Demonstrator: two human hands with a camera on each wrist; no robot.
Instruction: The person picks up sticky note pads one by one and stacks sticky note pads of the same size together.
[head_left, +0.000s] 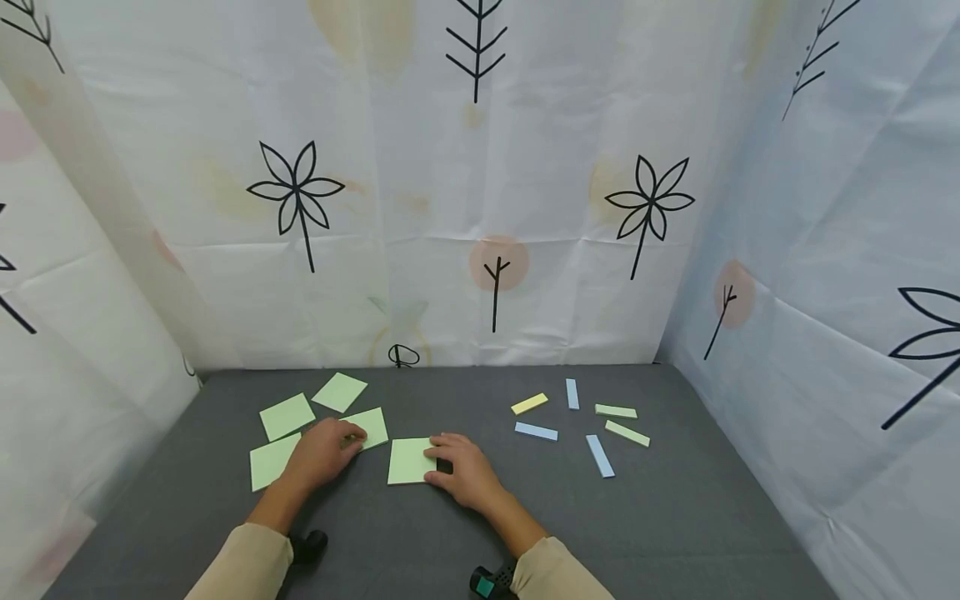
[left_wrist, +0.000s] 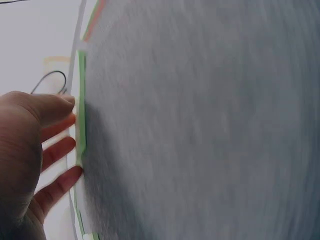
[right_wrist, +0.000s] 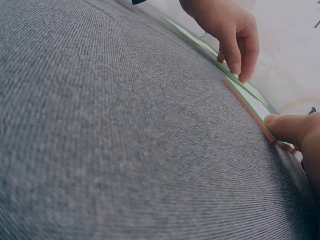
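Observation:
Several light-green square pads lie on the grey table. My left hand (head_left: 321,454) is over one pad (head_left: 373,427) left of centre. In the left wrist view its spread fingertips (left_wrist: 74,172) touch that pad, with the thumb above them. My right hand (head_left: 467,471) holds the nearest pad (head_left: 407,461) by its right side. The right wrist view shows the right thumb (right_wrist: 280,125) at a corner of this pad, whose side edge has a reddish layer; the other right fingers are mostly hidden there.
More light-green pads (head_left: 288,417) lie at the left, one partly behind my left forearm. On the right are thin strips: a yellow one (head_left: 529,404), blue ones (head_left: 536,431) and green ones (head_left: 627,433). Patterned white curtain (head_left: 390,300) surrounds the table's back and sides.

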